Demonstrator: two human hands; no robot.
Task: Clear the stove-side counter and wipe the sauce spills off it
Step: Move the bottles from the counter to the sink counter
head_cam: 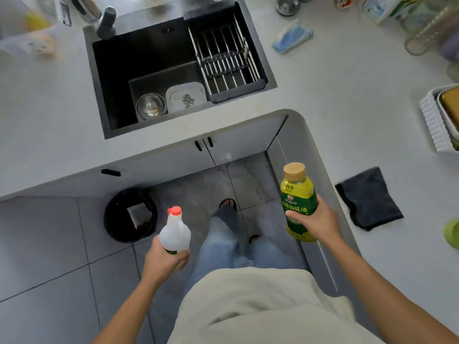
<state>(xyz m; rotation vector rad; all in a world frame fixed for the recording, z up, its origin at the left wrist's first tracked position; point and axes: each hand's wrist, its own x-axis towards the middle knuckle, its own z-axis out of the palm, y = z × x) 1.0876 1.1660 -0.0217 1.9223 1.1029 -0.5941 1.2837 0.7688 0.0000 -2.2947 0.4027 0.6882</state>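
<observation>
While clearing the grey surface (347, 115), left hand (165, 263) is gripping a white red-capped plastic bottle (174, 232), right hand (316, 219) clamping a yellow-green sauce bottle (298, 202) — both upright, probably against spilling.

We look down on a pale grey L-shaped counter (335, 100) wrapping from nine o'clock round to three. A black sink (149, 60) is sunk into it at twelve o'clock, a metal rack (224, 59) across its right side. Grey cabinet doors (223, 150) with black handles sit below. At seven o'clock, large grey floor tiles (49, 244) carry a black bin (130, 214). Soft, even light.
</observation>
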